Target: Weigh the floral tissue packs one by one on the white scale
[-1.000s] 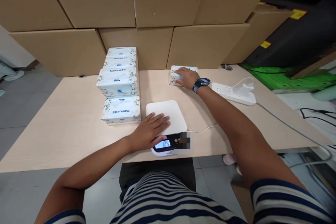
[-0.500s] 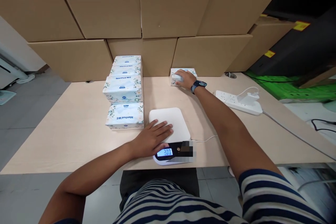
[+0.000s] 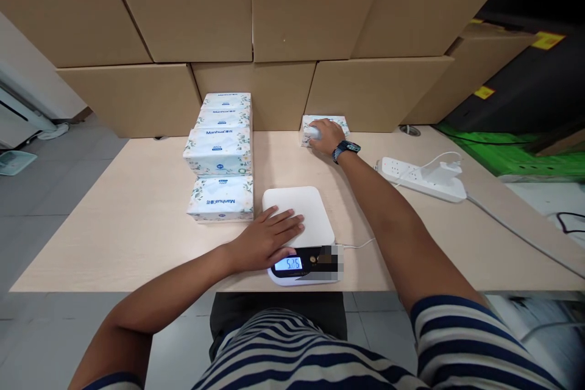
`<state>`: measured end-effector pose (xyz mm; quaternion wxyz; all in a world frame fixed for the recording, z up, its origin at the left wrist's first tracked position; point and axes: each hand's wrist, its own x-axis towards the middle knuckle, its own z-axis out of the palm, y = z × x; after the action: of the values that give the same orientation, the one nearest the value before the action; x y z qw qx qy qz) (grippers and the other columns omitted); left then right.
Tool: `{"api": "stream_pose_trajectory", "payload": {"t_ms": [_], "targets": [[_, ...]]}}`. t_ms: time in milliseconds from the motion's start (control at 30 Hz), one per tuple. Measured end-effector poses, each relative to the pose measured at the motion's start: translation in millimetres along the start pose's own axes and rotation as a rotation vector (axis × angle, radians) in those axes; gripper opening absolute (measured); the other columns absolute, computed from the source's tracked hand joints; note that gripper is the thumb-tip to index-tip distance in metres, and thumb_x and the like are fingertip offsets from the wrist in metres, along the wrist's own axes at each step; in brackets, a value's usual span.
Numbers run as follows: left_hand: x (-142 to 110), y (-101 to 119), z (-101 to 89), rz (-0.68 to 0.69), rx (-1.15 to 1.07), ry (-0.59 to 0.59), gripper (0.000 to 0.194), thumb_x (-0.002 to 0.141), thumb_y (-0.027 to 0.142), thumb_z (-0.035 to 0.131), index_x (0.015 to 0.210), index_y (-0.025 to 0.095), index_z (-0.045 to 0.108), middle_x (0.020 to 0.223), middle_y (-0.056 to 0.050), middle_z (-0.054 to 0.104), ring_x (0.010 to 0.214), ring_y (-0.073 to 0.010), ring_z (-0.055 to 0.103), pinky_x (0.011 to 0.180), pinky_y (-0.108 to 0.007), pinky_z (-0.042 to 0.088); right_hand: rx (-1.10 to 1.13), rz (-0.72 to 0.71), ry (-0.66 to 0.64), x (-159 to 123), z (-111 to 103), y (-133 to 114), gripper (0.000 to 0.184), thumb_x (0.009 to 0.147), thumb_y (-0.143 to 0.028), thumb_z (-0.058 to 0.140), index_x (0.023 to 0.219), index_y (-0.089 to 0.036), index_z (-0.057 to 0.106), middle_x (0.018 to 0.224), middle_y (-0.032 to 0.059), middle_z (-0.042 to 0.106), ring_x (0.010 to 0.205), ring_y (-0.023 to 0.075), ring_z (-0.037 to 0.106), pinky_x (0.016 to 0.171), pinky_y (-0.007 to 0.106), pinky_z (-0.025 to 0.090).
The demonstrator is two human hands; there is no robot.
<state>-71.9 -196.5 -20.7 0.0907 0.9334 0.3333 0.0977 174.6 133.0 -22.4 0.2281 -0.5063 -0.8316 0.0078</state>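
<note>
My left hand [image 3: 269, 241] lies flat on the white platform of a digital kitchen scale [image 3: 315, 207], fingers spread, thumb beside the lit display. Farther back, the curled fingers and thumb of my right hand [image 3: 328, 136] close on the left part of a tissue pack [image 3: 339, 122], with a pale bulge showing between them. This pack rests on the table against the cardboard boxes, and my hand covers much of its front. To the left of the scale, several similar packs stand in a row running back, the nearest tissue pack [image 3: 222, 198] with its print upside down.
Large cardboard boxes [image 3: 283, 94] form a wall along the back of the wooden table [image 3: 137, 207]. A white power strip [image 3: 420, 180] with a plugged-in adapter lies to the right, its grey cord trailing off the edge. A thin white cable leaves the scale.
The scale's reading has risen from 3.00 to about 5. The view has shifted slightly. Both hands stay nearly where they were, left on the scale, right at the far tissue pack.
</note>
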Motion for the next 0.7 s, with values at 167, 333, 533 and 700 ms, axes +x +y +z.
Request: {"api": "stream_pose_trajectory", "payload": {"t_ms": [167,333,533,700], "targets": [[0,0,0.0,0.002,-0.012,0.003,0.064,0.117,0.05,0.034,0.169,0.014,0.045,0.176,-0.013,0.045,0.171,-0.0324,0.037,0.141,-0.062,0.03,-0.012,0.032,0.024,-5,5,-5,0.062,0.085,-0.034,0.06,0.144,-0.017,0.067,0.155,0.0185,0.067,0.147,0.0373,0.058,0.135,0.061,0.033],[0,-1,1.8,-0.009,-0.02,0.013,0.063,0.117,0.052,0.037,0.169,0.016,0.044,0.176,-0.012,0.046,0.171,-0.0307,0.037,0.142,-0.06,0.028,-0.025,0.06,0.039,-8,10,-8,0.061,0.087,-0.034,0.058,0.146,-0.018,0.064,0.159,0.0181,0.063,0.151,0.0371,0.054,0.135,0.064,0.031],[0,-1,1.4,0.001,-0.008,0.022,0.063,0.117,0.05,0.037,0.168,0.014,0.045,0.176,-0.013,0.047,0.17,-0.0321,0.039,0.141,-0.061,0.031,-0.027,0.08,0.039,-9,9,-11,0.062,0.088,-0.034,0.059,0.147,-0.018,0.064,0.161,0.0187,0.062,0.152,0.0376,0.055,0.135,0.065,0.03],[-1,-2,2.8,-0.003,-0.01,0.023,0.063,0.117,0.051,0.037,0.169,0.016,0.045,0.176,-0.012,0.046,0.171,-0.0315,0.038,0.142,-0.061,0.03,-0.014,0.092,0.031,-9,8,-12,0.062,0.087,-0.034,0.059,0.147,-0.017,0.064,0.161,0.0179,0.062,0.152,0.0362,0.055,0.137,0.063,0.028]]}}
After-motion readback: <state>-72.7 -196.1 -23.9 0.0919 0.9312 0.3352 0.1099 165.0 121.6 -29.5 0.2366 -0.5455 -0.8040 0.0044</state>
